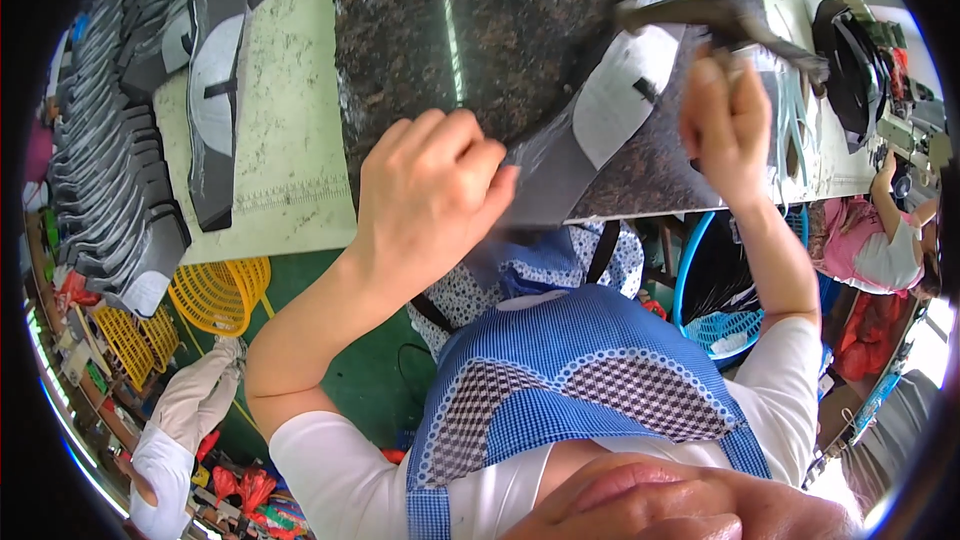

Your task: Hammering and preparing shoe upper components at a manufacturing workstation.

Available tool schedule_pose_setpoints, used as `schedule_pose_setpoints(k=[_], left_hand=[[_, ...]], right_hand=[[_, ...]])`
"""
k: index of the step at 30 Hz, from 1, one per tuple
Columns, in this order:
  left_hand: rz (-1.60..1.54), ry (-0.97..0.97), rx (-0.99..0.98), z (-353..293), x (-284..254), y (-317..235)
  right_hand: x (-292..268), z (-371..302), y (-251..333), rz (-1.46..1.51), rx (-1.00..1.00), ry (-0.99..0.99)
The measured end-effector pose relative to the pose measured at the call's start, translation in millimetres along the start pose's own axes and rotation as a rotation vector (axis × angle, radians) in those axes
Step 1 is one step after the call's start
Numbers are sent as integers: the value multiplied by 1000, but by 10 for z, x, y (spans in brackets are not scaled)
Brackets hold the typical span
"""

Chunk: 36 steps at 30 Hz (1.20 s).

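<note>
1. The step in hand looks like hammering a grey panel (605, 110), which lies aslant on the dark stone slab (410, 40), right of upper centre.
2. The right hand (725, 125), at upper right, is closed round a hammer (690, 10), whose head is blurred and overlaps the panel in view.
3. The left hand (425, 175), mid-frame, has curled fingers, its thumb near the panel's lower end; whether it pinches anything I cannot tell.
4. The next move seems to call for a steady panel and left fingers clear of the blow.
5. The slab's near edge crosses mid-frame; the panel's lower end reaches it, so it might slip there.
6. Bare stone at upper centre gives room; pale straps (792, 130) crowd the right, stacked panels (85, 170) the far left.
</note>
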State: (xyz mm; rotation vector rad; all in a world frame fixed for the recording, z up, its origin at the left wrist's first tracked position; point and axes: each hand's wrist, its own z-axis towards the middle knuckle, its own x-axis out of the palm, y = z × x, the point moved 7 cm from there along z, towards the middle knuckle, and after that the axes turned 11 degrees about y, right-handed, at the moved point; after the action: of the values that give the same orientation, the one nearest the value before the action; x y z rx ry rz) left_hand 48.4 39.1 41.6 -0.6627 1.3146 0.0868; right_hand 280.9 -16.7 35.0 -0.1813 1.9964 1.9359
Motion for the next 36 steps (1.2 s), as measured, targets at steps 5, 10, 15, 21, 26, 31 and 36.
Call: schedule_pose_setpoints(k=[5, 10, 15, 21, 26, 31, 36], left_hand=[[46, 10, 64, 776, 382, -344], [-471, -45, 265, 1022, -211, -125], [41, -625, 262, 1511, -1947, 75], [309, -473, 612, 2466, -921, 852], [501, -270, 411, 2817, -1074, 777], [549, -183, 690, 2849, -1162, 1014], [659, -344, -20, 1967, -1064, 250]], right_hand=[[-507, 95, -623, 332, 35, -405], [-597, -92, -733, 442, 43, -467], [-560, -44, -691, 462, 60, -365], [-482, 58, -710, 524, 54, -318], [-505, -2, -642, 461, 95, -322], [-375, 90, -662, 429, 81, -286], [-701, -117, -825, 359, 29, -428]])
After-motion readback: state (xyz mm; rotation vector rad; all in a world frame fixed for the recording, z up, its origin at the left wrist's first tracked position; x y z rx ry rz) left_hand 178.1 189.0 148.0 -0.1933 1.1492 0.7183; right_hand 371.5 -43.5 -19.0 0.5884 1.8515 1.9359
